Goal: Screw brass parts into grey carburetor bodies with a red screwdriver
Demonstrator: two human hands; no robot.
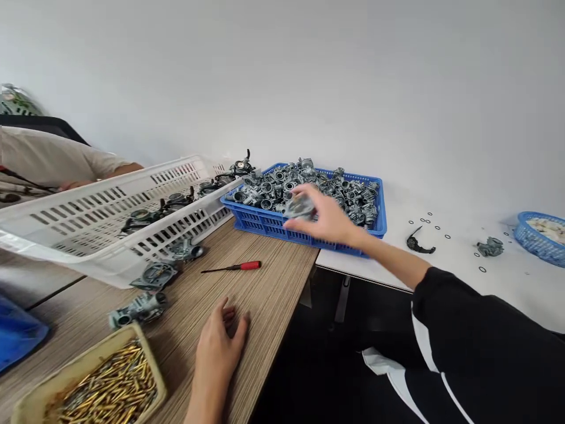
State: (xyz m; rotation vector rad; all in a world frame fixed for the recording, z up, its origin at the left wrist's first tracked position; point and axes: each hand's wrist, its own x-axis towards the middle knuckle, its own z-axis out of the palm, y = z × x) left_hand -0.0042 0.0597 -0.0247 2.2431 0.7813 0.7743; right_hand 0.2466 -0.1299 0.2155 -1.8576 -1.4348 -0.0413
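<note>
My right hand [324, 215] grips a grey metal carburetor body [300, 207], slightly blurred, over the front edge of a blue plastic crate [273, 225]. Many similar carburetor bodies [304, 176] are heaped in that crate. On the wooden table, my left hand [220, 338] rests with nothing in it, its thumb apart from the loosely bent fingers. Beyond it lies a screwdriver [249, 265] with a red handle. Several loose carburetor bodies [139, 309] lie to the left, between my left hand and a white basket.
The long white basket [110, 259] holds carburetors with black parts. A tray [152, 365] of brass pieces stands at front left. Rubber rings, a black part [419, 244] and another carburetor body [489, 247] lie right, near a blue basket [538, 244]. Another person's arm [88, 159] is behind.
</note>
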